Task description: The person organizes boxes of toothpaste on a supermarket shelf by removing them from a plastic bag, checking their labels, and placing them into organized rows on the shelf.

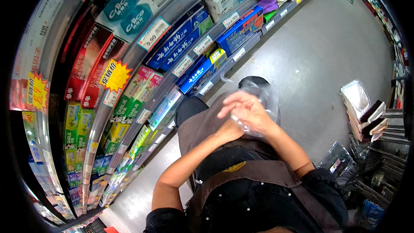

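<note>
Both hands are close together over the lap. My right hand (247, 111) is uppermost, blurred, its fingers bent, with a crumpled clear plastic bag (270, 98) at and below it. Beneath it, my left hand (230, 131) is mostly covered by the right hand and the plastic, so its fingers do not show. Whether either hand grips the plastic cannot be made out. Under the hands lies a brown apron (202, 129) over dark clothing.
Shelves of boxed toothpaste (197, 77) with price tags (153, 34) run along the left. Folded cloths (266, 5) lie farther up. Grey floor (300, 71) spans the aisle. At right stand a wire rack (393, 119) and plastic-wrapped goods (336, 161).
</note>
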A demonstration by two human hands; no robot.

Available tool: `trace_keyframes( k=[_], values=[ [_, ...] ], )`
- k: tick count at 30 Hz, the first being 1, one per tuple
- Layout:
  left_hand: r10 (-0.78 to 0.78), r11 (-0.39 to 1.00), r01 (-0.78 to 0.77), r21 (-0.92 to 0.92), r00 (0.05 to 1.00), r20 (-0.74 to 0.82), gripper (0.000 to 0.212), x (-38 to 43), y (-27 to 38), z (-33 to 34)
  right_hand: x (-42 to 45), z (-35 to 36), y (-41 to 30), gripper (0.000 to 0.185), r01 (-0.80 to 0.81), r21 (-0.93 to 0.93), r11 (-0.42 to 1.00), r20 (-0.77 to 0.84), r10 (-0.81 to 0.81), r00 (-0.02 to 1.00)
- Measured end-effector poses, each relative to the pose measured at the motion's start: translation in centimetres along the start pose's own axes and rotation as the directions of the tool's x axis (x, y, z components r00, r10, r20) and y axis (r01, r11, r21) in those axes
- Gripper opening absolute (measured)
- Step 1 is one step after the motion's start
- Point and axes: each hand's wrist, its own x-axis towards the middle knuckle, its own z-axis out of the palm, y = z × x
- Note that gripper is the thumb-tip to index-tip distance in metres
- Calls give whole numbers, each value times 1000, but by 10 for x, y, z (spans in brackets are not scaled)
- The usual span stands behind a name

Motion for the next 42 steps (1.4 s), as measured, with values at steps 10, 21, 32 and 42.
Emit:
trace_keyframes(
  k=[10, 21, 32, 42],
  values=[
    [-192, 943, 159, -292, 978, -85, 28, -2, 10, -29, -33, -41, 4, 68, -239, -677, 696, -168, 170, 971],
    [336, 377, 402, 834, 780, -528, 74, 39, 58, -201, -37, -93, 47, 46, -159, -911, 381, -268, -252, 930],
    [388, 179, 647, 741, 646, -658, 56, 57, 10, -217, -37, -88, 41, 45, -165, -920, 354, -272, -279, 921],
    [373, 193, 610, 768, 679, -633, 55, 69, 18, -216, -34, -85, 43, 44, -176, -910, 374, -290, -273, 917]
  ],
)
